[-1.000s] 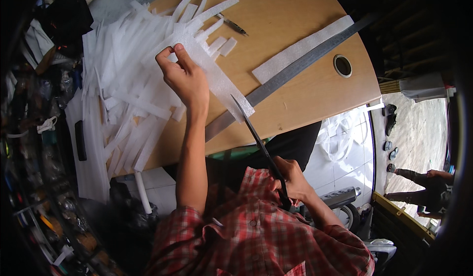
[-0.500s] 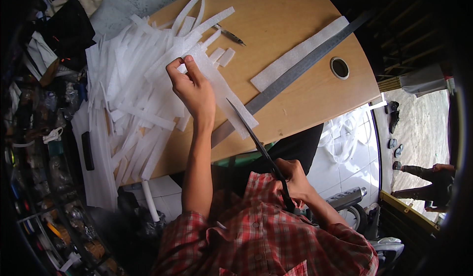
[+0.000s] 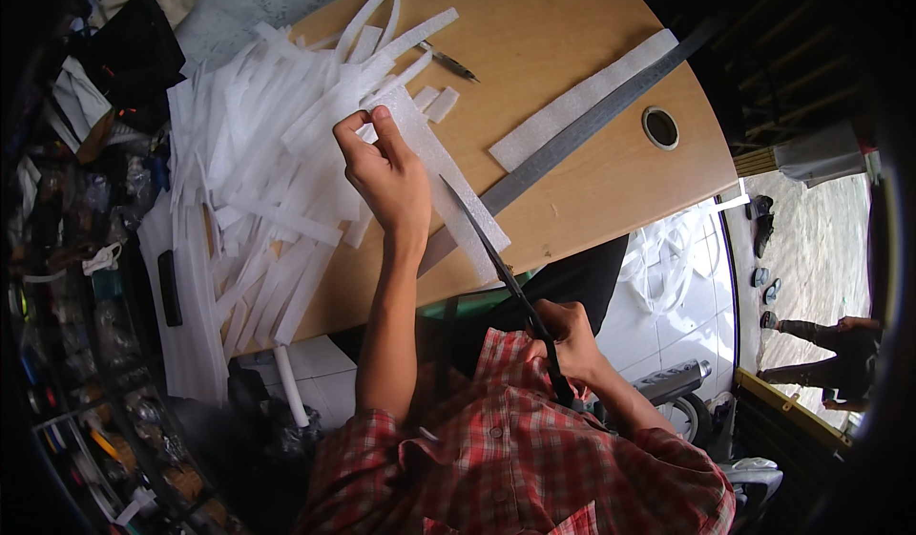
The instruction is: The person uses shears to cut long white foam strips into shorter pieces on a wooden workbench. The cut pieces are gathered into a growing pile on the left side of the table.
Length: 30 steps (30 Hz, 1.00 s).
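Between the thumb and bent fingers of my left hand [image 3: 391, 177] is the upper end of a white foam strip [image 3: 435, 158], which slants down to the right over the table edge. My right hand [image 3: 571, 339], near my shirt, is closed round the dark handles of long scissors [image 3: 520, 296]. Their thin blades lie lengthwise along the lower half of the strip, and foam shows on both sides of them. Part of the handles is hidden by my fingers. Left of my left hand spreads a large pile of cut foam strips [image 3: 248, 144].
A long dark metal ruler [image 3: 582, 125] lies on the wooden table [image 3: 534, 20] beside a wide foam strip [image 3: 582, 101]. A cutter knife [image 3: 448, 62] and small foam scraps [image 3: 442, 104] lie near the pile. Looped white strips [image 3: 658, 263] rest on the tiled floor. Another person stands at far right.
My left hand and the foam strip have shifted slightly right. The scissor blades now reach a little farther up along the strip, while my right hand is nearly in place.
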Each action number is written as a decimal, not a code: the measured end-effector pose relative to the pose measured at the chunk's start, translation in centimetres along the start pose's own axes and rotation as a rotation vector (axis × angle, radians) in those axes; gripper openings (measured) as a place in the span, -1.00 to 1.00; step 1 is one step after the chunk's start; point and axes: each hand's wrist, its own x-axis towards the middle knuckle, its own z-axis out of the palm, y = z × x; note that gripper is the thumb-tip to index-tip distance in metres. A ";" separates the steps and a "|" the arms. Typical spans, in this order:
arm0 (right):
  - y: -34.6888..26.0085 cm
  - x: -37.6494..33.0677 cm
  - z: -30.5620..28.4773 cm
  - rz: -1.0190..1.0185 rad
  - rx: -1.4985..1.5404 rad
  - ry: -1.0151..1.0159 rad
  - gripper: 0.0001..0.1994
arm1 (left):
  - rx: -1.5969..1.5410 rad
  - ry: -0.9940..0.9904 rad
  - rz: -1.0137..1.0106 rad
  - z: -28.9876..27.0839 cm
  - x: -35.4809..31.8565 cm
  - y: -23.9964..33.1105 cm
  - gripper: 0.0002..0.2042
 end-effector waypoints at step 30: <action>0.6 0.6 0.5 -0.142 0.043 0.056 -0.29 | 0.018 -0.111 -0.057 0.2 -4.0 0.4 -0.75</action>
